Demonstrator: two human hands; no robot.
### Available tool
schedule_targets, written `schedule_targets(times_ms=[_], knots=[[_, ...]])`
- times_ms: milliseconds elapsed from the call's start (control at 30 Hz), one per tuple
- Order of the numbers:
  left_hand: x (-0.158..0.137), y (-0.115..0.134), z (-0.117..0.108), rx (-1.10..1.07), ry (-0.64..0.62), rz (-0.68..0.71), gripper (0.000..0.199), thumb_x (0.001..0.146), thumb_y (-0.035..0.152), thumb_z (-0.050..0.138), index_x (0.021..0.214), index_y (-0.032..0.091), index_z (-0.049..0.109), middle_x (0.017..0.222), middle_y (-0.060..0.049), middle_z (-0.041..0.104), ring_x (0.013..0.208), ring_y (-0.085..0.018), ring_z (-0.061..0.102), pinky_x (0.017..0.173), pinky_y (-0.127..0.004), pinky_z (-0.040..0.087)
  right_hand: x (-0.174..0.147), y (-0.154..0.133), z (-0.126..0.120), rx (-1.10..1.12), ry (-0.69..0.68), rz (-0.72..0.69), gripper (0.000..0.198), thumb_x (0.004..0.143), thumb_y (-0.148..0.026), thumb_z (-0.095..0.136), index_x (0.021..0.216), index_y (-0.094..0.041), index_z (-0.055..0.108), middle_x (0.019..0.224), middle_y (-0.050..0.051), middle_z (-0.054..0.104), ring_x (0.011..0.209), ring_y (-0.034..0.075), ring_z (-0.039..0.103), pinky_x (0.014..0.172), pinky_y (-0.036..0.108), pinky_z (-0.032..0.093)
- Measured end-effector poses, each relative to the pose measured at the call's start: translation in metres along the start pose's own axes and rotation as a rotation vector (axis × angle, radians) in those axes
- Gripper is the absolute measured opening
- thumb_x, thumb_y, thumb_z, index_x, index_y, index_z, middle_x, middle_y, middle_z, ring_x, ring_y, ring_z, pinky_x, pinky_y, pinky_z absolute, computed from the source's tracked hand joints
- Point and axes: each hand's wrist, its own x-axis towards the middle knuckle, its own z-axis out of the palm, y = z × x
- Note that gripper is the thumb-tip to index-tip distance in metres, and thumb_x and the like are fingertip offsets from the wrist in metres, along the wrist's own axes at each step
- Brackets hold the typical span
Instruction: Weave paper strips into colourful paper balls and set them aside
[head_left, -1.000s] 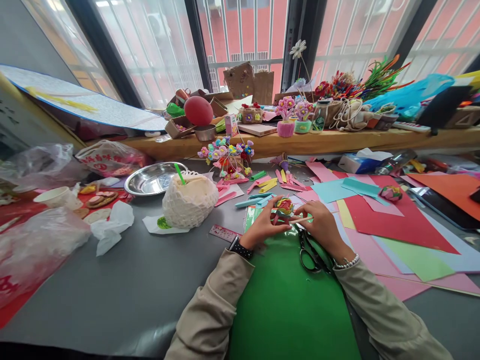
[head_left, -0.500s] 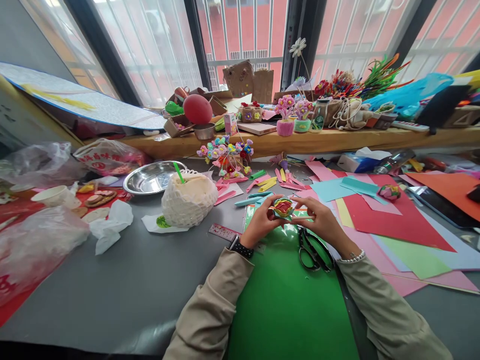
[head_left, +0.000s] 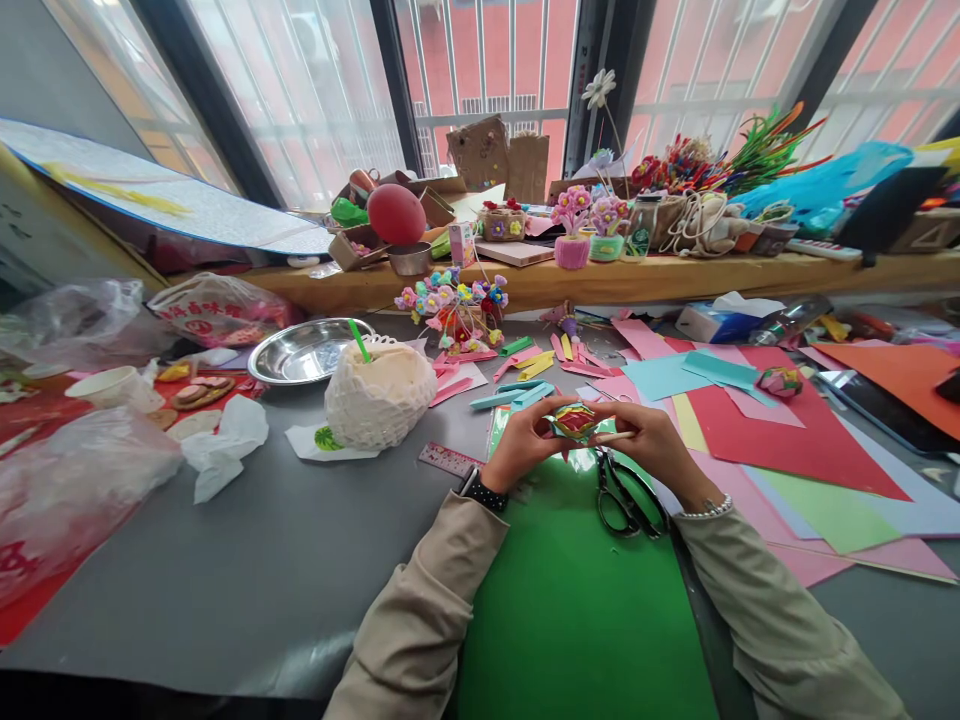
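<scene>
A small layered paper flower (head_left: 574,421), red inside with yellow and light blue edges, is held up between both hands. My left hand (head_left: 525,440) has its fingers curled round the flower's left side. From the right, my right hand (head_left: 651,440) pinches the flower's other edge with thumb and fingers. Below them lies a shiny green sheet (head_left: 577,610). Black-handled scissors (head_left: 628,500) rest on its right part, just under my right hand; their blades are partly hidden. Folded blue paper strips (head_left: 510,397) lie just beyond my left hand.
At right are coloured paper sheets (head_left: 780,430) with another paper flower (head_left: 778,383) on them. A ruler (head_left: 450,459), a coconut in white netting (head_left: 381,395) and a steel plate (head_left: 300,353) stand left. Crocheted flowers (head_left: 457,310) and a wooden ledge (head_left: 315,292) lie behind.
The paper flower has turned a little in my fingers and shifted slightly right and down. My right fingers have closed in round its edge. The view has moved very slightly.
</scene>
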Motion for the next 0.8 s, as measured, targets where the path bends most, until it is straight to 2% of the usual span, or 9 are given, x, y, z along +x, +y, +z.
schedule_targets(times_ms=[467, 633, 733, 800], knots=[[-0.0002, 0.0011, 0.0009, -0.042, 0.017, -0.002, 0.051, 0.060, 0.025, 0.069, 0.107, 0.016, 0.051, 0.094, -0.006, 0.057, 0.068, -0.011, 0.056, 0.051, -0.019, 0.049, -0.0010, -0.0018, 0.0009, 0.007, -0.023, -0.007, 0.043, 0.068, -0.037, 0.062, 0.108, -0.021, 0.059, 0.069, 0.000, 0.060, 0.047, 0.008, 0.035, 0.045, 0.022, 0.033], [0.0023, -0.0011, 0.0006, -0.060, 0.002, -0.010, 0.056, 0.060, 0.026, 0.069, 0.111, 0.019, 0.047, 0.104, -0.007, 0.054, 0.084, -0.017, 0.056, 0.060, -0.021, 0.049, -0.0001, -0.0029, 0.0016, 0.016, -0.017, 0.009, 0.043, 0.070, -0.038, 0.060, 0.109, -0.020, 0.057, 0.069, 0.001, 0.059, 0.047, 0.008, 0.035, 0.044, 0.022, 0.033], [0.0031, -0.0031, 0.0003, -0.087, 0.008, -0.021, 0.066, 0.059, 0.026, 0.070, 0.117, 0.021, 0.038, 0.097, -0.006, 0.056, 0.080, -0.015, 0.058, 0.063, -0.023, 0.049, 0.0004, -0.0041, 0.0014, 0.022, -0.013, 0.020, 0.046, 0.068, -0.041, 0.061, 0.108, -0.018, 0.057, 0.069, 0.001, 0.057, 0.047, 0.009, 0.035, 0.044, 0.022, 0.032], [0.0032, -0.0040, -0.0001, -0.067, 0.025, -0.026, 0.064, 0.060, 0.025, 0.070, 0.116, 0.021, 0.039, 0.092, -0.005, 0.057, 0.077, -0.015, 0.058, 0.064, -0.024, 0.048, 0.0003, -0.0047, 0.0012, 0.017, -0.005, 0.025, 0.047, 0.066, -0.043, 0.062, 0.106, -0.018, 0.057, 0.069, 0.001, 0.056, 0.048, 0.009, 0.035, 0.044, 0.023, 0.031]])
